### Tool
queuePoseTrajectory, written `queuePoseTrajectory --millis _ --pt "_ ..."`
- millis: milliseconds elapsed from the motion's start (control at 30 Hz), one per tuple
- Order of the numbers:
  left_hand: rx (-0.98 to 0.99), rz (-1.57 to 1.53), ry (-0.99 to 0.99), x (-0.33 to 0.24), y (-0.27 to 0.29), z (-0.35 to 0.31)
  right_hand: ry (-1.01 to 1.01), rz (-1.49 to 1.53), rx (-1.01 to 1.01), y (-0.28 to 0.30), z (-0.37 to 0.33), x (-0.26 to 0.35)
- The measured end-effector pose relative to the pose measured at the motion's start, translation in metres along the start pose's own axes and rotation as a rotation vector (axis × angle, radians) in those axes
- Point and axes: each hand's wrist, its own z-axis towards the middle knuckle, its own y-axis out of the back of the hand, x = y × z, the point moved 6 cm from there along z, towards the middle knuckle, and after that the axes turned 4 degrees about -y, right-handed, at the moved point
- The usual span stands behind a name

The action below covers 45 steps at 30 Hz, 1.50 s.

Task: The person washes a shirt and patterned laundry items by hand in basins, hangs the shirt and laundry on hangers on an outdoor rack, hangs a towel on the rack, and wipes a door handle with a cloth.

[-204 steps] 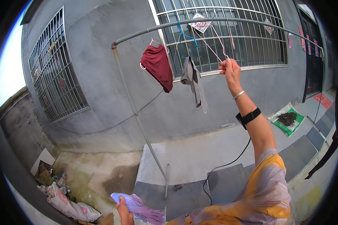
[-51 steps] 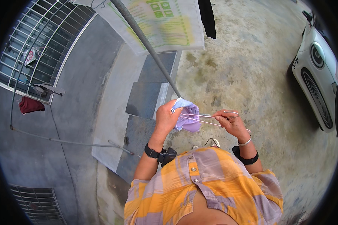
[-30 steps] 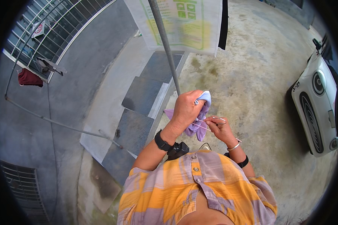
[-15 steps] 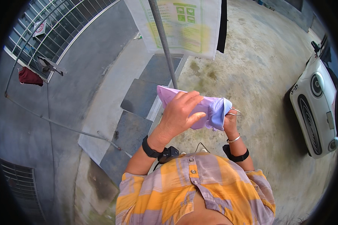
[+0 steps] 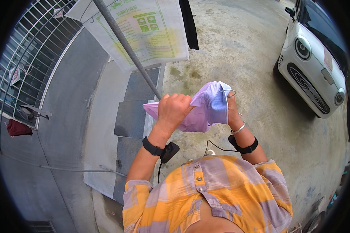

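Observation:
Between my hands, in front of my chest, is a lilac garment (image 5: 198, 116) with a blue collar-like band (image 5: 218, 105), bunched and folded. My left hand (image 5: 174, 110) is closed on the cloth at its left part, knuckles up, with a corner poking out to its left. At the blue end, my right hand (image 5: 233, 113) grips the garment from the right; its fingers are mostly hidden behind the band. A curved metal wire hook (image 5: 230, 92), like that of a clothes hanger, sticks out beside this hand.
A grey metal pole (image 5: 124, 46) slants down toward my left hand, with a white printed sheet (image 5: 144, 35) hanging on it. Dark slabs (image 5: 132, 118) lie on the ground ahead-left. A barred window (image 5: 35, 50) and dark red cloth (image 5: 18, 128) are far left; a white car (image 5: 311, 70) stands right.
My left hand has gone from lying over the garment with fingers spread to gripping it, and moved left. The blue end has risen slightly. My view has turned, shifting the car and sheet leftward.

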Motion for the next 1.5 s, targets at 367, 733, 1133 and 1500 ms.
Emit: queuePoseTrajectory --millis 367,733,1133,1500 --pt "-0.047 -0.181 -0.214 -0.016 -0.030 0.046 -0.290 -0.482 0.436 0.093 -0.018 -0.010" --pt "0.006 -0.174 -0.272 -0.078 -0.049 0.125 -0.772 -0.014 -0.256 0.236 -0.116 -0.114" --pt "0.028 -0.131 -0.175 -0.067 -0.097 0.188 -0.569 0.414 -0.590 0.355 -0.043 -0.117" --pt "-0.130 -0.091 0.045 -0.038 -0.209 0.243 0.023 -0.218 -0.812 0.402 0.105 -0.027"
